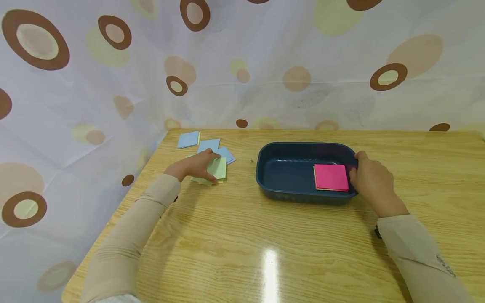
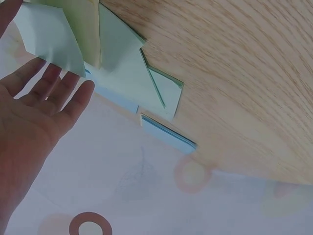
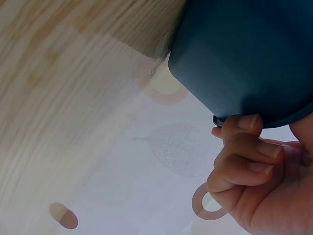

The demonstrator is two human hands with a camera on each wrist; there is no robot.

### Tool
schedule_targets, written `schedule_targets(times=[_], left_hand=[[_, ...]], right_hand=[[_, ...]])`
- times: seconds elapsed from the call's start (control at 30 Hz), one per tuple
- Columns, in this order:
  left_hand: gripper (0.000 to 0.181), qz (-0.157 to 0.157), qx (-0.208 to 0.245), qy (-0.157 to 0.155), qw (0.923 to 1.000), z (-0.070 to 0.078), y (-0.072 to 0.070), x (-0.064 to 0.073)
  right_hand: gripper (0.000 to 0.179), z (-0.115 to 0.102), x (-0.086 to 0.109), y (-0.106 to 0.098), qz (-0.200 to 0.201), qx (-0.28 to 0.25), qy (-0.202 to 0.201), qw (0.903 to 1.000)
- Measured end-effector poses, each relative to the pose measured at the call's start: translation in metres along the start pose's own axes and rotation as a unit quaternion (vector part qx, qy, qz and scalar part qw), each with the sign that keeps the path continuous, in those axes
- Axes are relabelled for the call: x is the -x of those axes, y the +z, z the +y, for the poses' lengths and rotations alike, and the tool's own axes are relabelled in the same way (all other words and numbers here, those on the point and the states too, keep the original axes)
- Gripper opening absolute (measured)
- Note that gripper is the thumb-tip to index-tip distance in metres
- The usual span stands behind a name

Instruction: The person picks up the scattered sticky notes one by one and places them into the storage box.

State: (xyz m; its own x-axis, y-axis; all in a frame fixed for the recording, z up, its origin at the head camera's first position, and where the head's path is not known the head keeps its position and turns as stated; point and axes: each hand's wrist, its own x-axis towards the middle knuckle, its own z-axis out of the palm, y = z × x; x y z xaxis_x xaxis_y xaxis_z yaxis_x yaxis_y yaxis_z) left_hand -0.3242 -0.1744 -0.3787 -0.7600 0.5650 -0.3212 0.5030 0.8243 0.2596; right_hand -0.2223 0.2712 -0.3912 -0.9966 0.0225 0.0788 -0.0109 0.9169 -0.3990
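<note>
Head view: nearest, the wooden table (image 1: 216, 244) runs out below the dark blue tray (image 1: 286, 172), and two beige sleeves (image 1: 420, 252) reach in on either side of it. At the tray's right end, the right hand (image 1: 373, 181) grips the rim, its fingers curled beneath, as the right wrist view shows. Inside the tray, toward that end, lies a bright pink note stack (image 1: 331, 177) with a yellow edge beneath it. Well left of the tray, the left hand (image 1: 197, 164) pinches a pale green note (image 1: 217, 169), bent between fingers and thumb in the left wrist view, above yellowish paper. Just beyond, still left of the tray, lie two blue notes (image 1: 209, 145); farther left and back sits a blue stack (image 1: 187, 139). Behind the tray hangs a spotted cloth (image 1: 265, 63).
</note>
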Motion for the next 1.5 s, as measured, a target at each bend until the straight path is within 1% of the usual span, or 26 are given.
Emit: schedule_targets(times=[0.13,0.27,0.33,0.43,0.53,0.63,0.73,0.83,0.9,0.97,1.03,1.1,1.17,1.23,1.33,1.4,1.5], left_hand=[[0.084,0.008,-0.001,-0.001,1.0000,0.004,-0.003,-0.001],[0.084,0.030,0.008,0.000,0.9995,0.009,-0.011,-0.001],[0.085,0.043,0.015,0.007,0.9989,0.014,-0.016,-0.002],[0.083,0.058,0.032,0.024,0.9975,0.027,-0.027,-0.003],[0.082,0.070,0.042,0.049,0.9955,0.045,-0.039,-0.008],[0.082,0.076,0.043,0.069,0.9938,0.068,-0.050,-0.014],[0.083,0.071,0.032,0.091,0.9928,0.095,-0.056,-0.024],[0.082,0.056,0.008,0.113,0.9920,0.127,-0.058,-0.038],[0.081,0.044,-0.015,0.126,0.9910,0.148,-0.057,-0.051],[0.080,0.028,-0.041,0.131,0.9902,0.170,-0.054,-0.064],[0.078,0.011,-0.079,0.133,0.9878,0.189,-0.049,-0.080],[0.077,-0.008,-0.124,0.130,0.9837,0.208,-0.043,-0.095],[0.076,-0.024,-0.168,0.124,0.9778,0.224,-0.035,-0.110],[0.074,-0.036,-0.207,0.110,0.9714,0.237,-0.027,-0.123],[0.067,-0.043,-0.245,0.096,0.9639,0.251,-0.015,-0.140],[0.063,-0.050,-0.263,0.095,0.9588,0.258,-0.008,-0.150],[0.061,-0.064,-0.270,0.106,0.9548,0.267,0.000,-0.161]], right_hand=[[0.043,0.001,0.001,-0.001,0.002,0.001,0.003,1.0000],[0.043,0.000,0.001,-0.002,-0.001,-0.002,0.007,1.0000],[0.043,-0.001,0.001,-0.002,-0.002,-0.002,0.008,1.0000],[0.043,-0.002,0.001,-0.001,-0.002,-0.002,0.010,0.9999],[0.043,-0.002,0.001,-0.001,0.000,0.000,0.011,0.9999],[0.042,-0.002,0.000,0.000,0.002,0.002,0.011,0.9999],[0.042,-0.002,0.000,0.000,0.002,0.001,0.010,0.9999],[0.042,-0.002,0.000,0.000,0.003,-0.001,0.009,1.0000],[0.042,-0.001,0.001,0.000,0.005,-0.001,0.008,1.0000],[0.042,-0.001,0.001,0.000,0.005,-0.002,0.008,1.0000],[0.042,0.000,0.001,0.000,0.002,-0.003,0.009,1.0000],[0.042,0.000,0.001,0.000,-0.001,-0.003,0.011,0.9999],[0.042,0.000,0.001,0.001,-0.005,-0.003,0.015,0.9999],[0.042,0.000,0.000,0.001,-0.010,-0.002,0.017,0.9998],[0.042,0.000,-0.001,0.001,-0.014,0.000,0.018,0.9997],[0.041,0.001,-0.001,0.000,-0.014,0.001,0.016,0.9998],[0.041,0.002,0.000,-0.001,-0.012,0.002,0.014,0.9998]])
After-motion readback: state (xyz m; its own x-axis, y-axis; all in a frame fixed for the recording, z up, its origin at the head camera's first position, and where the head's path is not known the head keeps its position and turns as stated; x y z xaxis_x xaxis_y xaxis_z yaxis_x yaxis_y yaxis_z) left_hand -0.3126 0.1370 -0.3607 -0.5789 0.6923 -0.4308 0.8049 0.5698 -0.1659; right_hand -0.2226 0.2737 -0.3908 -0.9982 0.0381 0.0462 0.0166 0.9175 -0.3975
